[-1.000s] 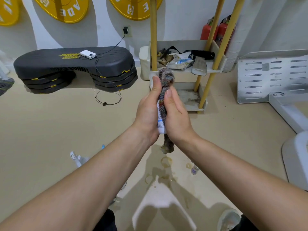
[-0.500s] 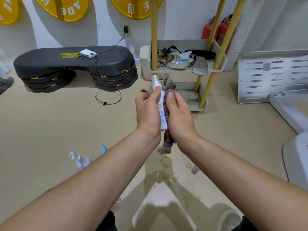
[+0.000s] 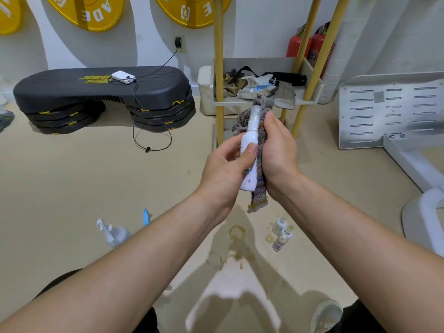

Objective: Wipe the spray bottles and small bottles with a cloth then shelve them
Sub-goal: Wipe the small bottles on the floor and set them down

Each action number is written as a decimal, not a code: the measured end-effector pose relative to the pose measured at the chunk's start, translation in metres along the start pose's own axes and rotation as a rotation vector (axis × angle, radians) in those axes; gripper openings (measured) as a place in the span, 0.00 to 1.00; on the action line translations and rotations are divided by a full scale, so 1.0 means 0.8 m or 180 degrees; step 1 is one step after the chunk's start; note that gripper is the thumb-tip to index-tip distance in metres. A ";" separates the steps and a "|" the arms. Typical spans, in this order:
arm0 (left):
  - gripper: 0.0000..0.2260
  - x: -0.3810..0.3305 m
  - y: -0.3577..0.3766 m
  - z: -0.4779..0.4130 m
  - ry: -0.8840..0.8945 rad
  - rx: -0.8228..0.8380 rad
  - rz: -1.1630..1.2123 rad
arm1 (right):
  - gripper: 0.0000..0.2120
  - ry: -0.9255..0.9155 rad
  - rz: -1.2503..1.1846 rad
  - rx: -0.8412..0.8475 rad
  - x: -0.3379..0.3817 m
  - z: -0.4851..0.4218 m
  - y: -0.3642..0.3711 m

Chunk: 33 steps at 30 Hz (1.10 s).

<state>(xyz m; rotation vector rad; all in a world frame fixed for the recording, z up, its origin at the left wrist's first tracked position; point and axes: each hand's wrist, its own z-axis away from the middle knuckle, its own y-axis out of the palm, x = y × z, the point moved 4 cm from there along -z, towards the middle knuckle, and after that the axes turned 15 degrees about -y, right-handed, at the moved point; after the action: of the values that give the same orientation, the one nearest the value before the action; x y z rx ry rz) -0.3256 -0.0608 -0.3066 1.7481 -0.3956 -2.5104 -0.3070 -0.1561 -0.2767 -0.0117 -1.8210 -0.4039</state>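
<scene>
My left hand [image 3: 225,169] grips a small white spray bottle [image 3: 249,140] upright in front of me, thumb across its body. My right hand [image 3: 278,152] presses a mottled grey cloth [image 3: 260,169] against the bottle's right side; the cloth hangs below and bunches behind the clear cap. On the floor below stand three small bottles [image 3: 281,233]. A clear trigger spray bottle [image 3: 113,233] lies at lower left, and a blue nozzle [image 3: 145,216] shows beside my left forearm. The shelf unit [image 3: 262,102] with yellow posts stands just behind my hands.
The shelf's middle tray holds rags, a packet and a black strap. A black step platform [image 3: 103,92] with a white power bank and cable is at left. A white metal frame [image 3: 391,111] lies at right. Red extinguishers [image 3: 295,45] stand against the wall. Floor stains [image 3: 236,236] lie below.
The cloth that covered the bottle's top has slid down and right, baring the cap and white body. My hands moved slightly apart, and the small bottles on the floor came into view.
</scene>
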 end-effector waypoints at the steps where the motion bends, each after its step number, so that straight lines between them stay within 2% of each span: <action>1: 0.13 -0.001 -0.002 0.000 -0.0052 -0.0050 0.0038 | 0.18 -0.0040 0.0083 0.0035 0.000 -0.002 -0.001; 5: 0.12 -0.004 -0.013 -0.005 -0.0100 -0.0330 0.0254 | 0.20 -0.0266 0.0941 0.0413 -0.014 0.000 -0.001; 7: 0.12 -0.008 -0.022 -0.009 -0.0116 -0.0540 0.0398 | 0.21 -0.0247 0.1147 0.0513 -0.026 0.012 0.003; 9: 0.13 -0.010 -0.032 -0.016 -0.0138 -0.0715 0.0692 | 0.17 -0.0331 0.1217 0.0704 -0.036 0.027 0.011; 12: 0.22 -0.010 -0.031 -0.016 -0.0252 -0.0643 0.1021 | 0.13 -0.0315 0.1093 0.0955 -0.044 0.042 0.020; 14: 0.27 -0.008 -0.023 -0.013 -0.0346 -0.0480 0.1089 | 0.15 -0.0304 0.1124 0.1055 -0.043 0.042 0.023; 16: 0.23 -0.007 -0.019 -0.011 -0.0363 -0.0435 0.1183 | 0.18 -0.0343 0.1138 0.0997 -0.039 0.037 0.025; 19: 0.18 -0.005 -0.010 -0.007 -0.0595 -0.0070 0.1258 | 0.13 -0.0334 0.0872 0.0751 -0.026 0.025 0.024; 21: 0.17 -0.001 -0.007 -0.004 -0.0735 0.0030 0.1187 | 0.14 -0.0184 0.0605 0.0571 -0.015 0.019 0.021; 25: 0.18 -0.008 -0.011 -0.005 -0.0521 -0.0254 0.0723 | 0.15 0.0243 0.0367 0.0214 -0.021 0.011 0.006; 30: 0.15 -0.033 -0.029 -0.007 -0.0133 -0.0686 0.0472 | 0.19 0.0977 -0.0452 -0.0332 -0.032 0.018 0.003; 33: 0.14 -0.033 -0.039 -0.010 -0.0117 -0.0792 0.0554 | 0.19 0.0900 -0.0499 -0.0341 -0.031 0.018 0.006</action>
<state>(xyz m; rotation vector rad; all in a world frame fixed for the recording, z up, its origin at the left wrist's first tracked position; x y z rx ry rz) -0.3060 -0.0270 -0.2927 1.5099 -0.2149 -2.3566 -0.3123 -0.1426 -0.3020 0.1097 -1.5249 -0.5837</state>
